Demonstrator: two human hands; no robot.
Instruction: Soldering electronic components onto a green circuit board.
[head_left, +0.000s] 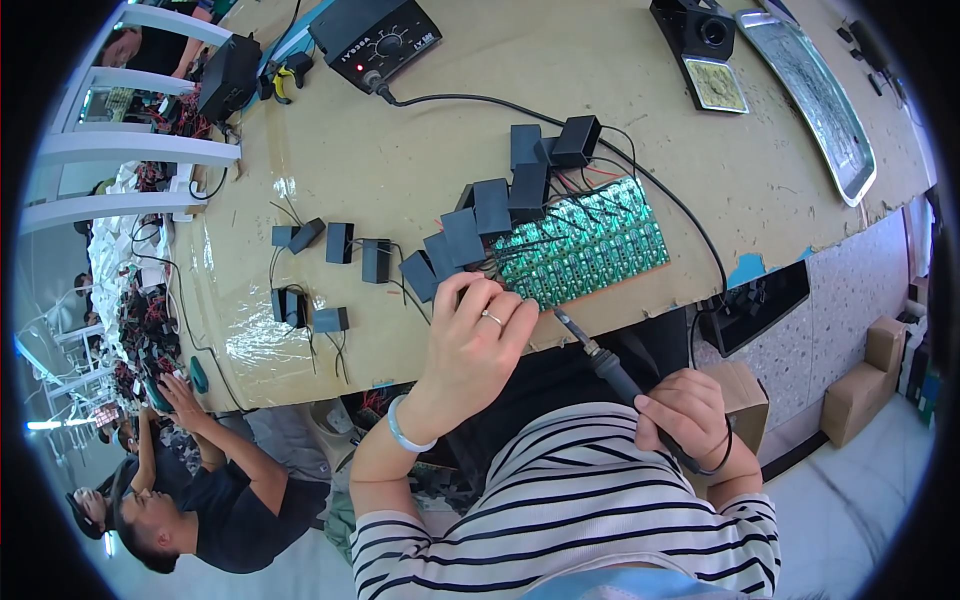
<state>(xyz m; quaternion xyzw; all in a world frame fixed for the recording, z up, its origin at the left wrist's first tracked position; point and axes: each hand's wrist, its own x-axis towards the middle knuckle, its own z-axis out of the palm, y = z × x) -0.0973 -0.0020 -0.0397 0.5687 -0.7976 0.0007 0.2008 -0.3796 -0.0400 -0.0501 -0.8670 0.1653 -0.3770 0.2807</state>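
Nearest, the right hand (pixel 685 418) is wrapped around the handle of a soldering iron (pixel 618 376), whose tip I see pointing up and left, just beside the near edge of a green circuit panel (pixel 605 245); contact I cannot confirm. The left hand (pixel 478 335) curls its fingers at the panel's near left corner; whether they pinch a lead I cannot tell. The panel lies flat on the bench (pixel 400 150), near its front edge. Soldering appears partway along: black boxes (pixel 491 207) crowd the panel's left and far sides, and dark leads (pixel 575 212) from this cluster spread over its left and far portions, while I make out none across its near right portion, which I judge left to do. Finished joints are too small to count. Further left, loose black boxes (pixel 340 243) lie apart from the panel, seemingly unattached. As obstacles, I note the crowding cluster and the iron's black cord (pixel 688 215), which arcs round the panel's far and right sides. Beyond stand a control unit (pixel 375 45) with a lit red lamp, a sponge holder (pixel 717 86) and a metal tray (pixel 815 105). Well apart, leftward, a co-worker's hand (pixel 180 405) shows at the bench's end.
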